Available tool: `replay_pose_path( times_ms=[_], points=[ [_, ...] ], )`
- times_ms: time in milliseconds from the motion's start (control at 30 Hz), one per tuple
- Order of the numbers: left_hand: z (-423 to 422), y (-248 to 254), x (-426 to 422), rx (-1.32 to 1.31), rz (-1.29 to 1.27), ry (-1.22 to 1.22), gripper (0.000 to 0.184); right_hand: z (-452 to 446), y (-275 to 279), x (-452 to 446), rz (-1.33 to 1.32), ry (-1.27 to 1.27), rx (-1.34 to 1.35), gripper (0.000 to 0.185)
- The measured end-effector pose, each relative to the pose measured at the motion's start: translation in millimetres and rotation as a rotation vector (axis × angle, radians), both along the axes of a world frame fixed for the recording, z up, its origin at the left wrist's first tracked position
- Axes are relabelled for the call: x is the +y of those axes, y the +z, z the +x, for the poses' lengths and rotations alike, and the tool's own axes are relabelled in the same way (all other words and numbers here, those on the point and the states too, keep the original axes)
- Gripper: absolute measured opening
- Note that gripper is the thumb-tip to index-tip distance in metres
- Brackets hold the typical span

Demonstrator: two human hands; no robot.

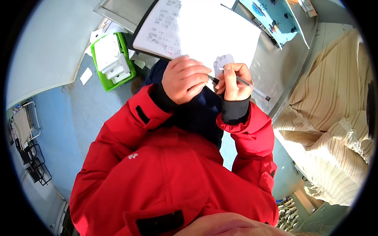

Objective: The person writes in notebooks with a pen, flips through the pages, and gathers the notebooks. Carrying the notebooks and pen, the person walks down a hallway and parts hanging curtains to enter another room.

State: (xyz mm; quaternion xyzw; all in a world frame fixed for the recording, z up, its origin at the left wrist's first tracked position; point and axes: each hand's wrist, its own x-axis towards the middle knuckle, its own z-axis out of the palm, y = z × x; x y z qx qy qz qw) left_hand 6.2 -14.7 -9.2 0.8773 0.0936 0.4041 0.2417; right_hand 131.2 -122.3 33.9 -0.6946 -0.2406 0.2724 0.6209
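An open notebook (232, 35) with a black cover lies before me, its left page filled with rows of handwriting. My right hand (237, 80) is closed around a clear-barrelled pen (258, 91) with a dark end. The pen's tip points at a few handwritten lines in a shaded patch low on the right page. My left hand (187, 80) rests at the notebook's lower edge, fingers curled and pressed together. A small black piece (213, 79) shows between the two hands; whether it is a cap or the cover's edge I cannot tell.
The notebook lies on a metal table (271, 69). A light blue sheet with pictures (275, 19) is at the far right. Left on the floor stands a green basket (103, 74) with white boxes. Striped cloth (327, 106) hangs at right; a black wire rack (37, 163) is at left.
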Motion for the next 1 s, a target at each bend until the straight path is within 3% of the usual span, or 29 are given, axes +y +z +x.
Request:
replay_pose_path(
  times_ms=[233,700,1000],
  points=[
    [-5.3,7.2,12.6,-0.063,0.094,0.057,0.020,1.3,1.5,-1.8,0.012,0.070,-0.011,0.012],
    [-3.5,15.6,19.1,-0.017,0.004,0.023,0.016,-9.7,2.2,9.8,0.046,0.071,-0.004,0.013],
    [-0.6,-4.4,16.4,-0.106,0.053,0.078,0.020,-11.8,-2.3,11.0,0.053,0.088,-0.078,0.012]
  ],
)
